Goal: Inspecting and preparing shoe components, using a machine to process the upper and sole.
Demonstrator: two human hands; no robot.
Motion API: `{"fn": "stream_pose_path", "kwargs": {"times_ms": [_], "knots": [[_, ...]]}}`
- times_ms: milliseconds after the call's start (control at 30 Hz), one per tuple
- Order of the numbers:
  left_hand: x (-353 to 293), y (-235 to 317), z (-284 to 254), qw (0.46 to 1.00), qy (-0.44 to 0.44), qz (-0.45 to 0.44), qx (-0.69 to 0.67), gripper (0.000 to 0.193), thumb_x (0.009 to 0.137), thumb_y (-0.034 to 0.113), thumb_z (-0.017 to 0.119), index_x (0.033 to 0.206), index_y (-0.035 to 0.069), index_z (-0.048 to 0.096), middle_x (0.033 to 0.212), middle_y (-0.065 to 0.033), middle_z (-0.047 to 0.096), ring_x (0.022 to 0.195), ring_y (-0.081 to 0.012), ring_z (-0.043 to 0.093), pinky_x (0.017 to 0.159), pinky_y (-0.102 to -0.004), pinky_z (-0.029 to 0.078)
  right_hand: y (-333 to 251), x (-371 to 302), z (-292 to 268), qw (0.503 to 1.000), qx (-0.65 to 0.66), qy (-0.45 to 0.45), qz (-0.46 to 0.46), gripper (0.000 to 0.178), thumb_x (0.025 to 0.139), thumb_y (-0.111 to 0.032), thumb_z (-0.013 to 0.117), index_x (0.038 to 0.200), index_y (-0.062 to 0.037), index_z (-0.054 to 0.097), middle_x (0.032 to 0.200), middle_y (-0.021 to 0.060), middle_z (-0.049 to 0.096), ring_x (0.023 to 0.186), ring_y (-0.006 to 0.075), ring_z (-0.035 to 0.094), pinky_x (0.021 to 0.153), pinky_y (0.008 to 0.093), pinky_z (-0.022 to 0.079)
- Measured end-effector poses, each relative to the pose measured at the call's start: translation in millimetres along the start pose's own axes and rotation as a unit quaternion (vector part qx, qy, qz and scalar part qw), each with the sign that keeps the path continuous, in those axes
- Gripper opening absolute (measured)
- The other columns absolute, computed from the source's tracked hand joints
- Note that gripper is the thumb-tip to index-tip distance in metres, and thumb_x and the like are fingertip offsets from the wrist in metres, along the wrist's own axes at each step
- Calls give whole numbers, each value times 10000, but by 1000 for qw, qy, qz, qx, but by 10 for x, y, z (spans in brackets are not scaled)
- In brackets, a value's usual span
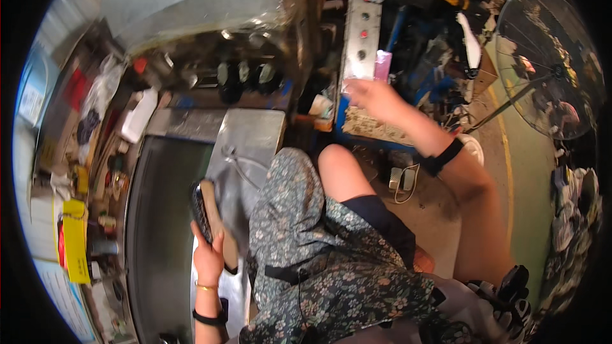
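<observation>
My left hand (208, 258) is closed around a shoe (220, 223) with a dark, shiny upper and a tan sole, held tilted above a metal bench top (245, 130). My right hand (373, 99) reaches forward to the lower end of a pale control panel (360, 32) with several round buttons. Motion smears its fingers, so I cannot make out whether they touch the panel or hold anything. Beside these fingers is a pink item (382, 67). A thin, pale cord (239, 162) lies on the metal top.
A dark conveyor-like belt (166, 236) runs along the left. Beyond it are a cluttered shelf, a yellow box (75, 242) and a white, shoe-shaped piece (139, 114). Several dark rounded parts sit under a large metal hood (197, 9). A big fan (551, 67) stands at the right.
</observation>
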State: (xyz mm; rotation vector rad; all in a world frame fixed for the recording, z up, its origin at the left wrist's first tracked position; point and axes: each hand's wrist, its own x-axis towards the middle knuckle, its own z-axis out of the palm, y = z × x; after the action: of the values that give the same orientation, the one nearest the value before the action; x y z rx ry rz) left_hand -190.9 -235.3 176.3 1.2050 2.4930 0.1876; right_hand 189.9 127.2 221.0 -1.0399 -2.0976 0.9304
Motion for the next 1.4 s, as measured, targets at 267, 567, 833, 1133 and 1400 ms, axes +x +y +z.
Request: {"fn": "stream_pose_path", "kwargs": {"times_ms": [267,567,833,1133,1400], "knots": [[-523,-151,890,987,32,142,71,914,789,279,732,1513,54,223,1495,-420,24,1363,-625,69,1112,-644,133,910,77,-2888,747,-559,319,167,949,635,-518,778,1432,-165,401,1317,191,554,1221,387,519,1013,456,419],[-246,824,488,865,-61,148,-475,398,941,170,614,1278,-33,546,1236,-166,610,1138,-229,587,985,-333,451,78,-382,-1348,835,-413,362,-49,789,649,-188,810,1361,-91,484,1418,215,404,1273,423,429,1076,453,341],[425,1913,338,669,40,128,-731,585,1020,499,374,1437,87,386,1419,-130,446,1261,-211,464,1059,-323,359,-929,-1300,1198,986,-81,27,-142,965,618,-218,873,1414,-15,367,1380,253,420,1281,427,425,1065,474,363],[532,1376,1038,796,-31,114,-593,507,1059,357,310,1303,-34,522,1245,-161,602,1132,-214,571,997,-314,421,-536,-1516,1944,918,297,-257,56,1051,900,-190,675,1464,50,-179,1490,225,271,1382,290,283,1130,367,247],[338,1416,557,930,190,288,126,317,948,251,512,707,54,572,588,-122,625,437,-262,606,411,-369,481,-746,-1605,2145,960,159,-221,63,1193,864,-246,716,1366,111,-305,1408,299,412,1267,355,493,1068,369,374]]}}
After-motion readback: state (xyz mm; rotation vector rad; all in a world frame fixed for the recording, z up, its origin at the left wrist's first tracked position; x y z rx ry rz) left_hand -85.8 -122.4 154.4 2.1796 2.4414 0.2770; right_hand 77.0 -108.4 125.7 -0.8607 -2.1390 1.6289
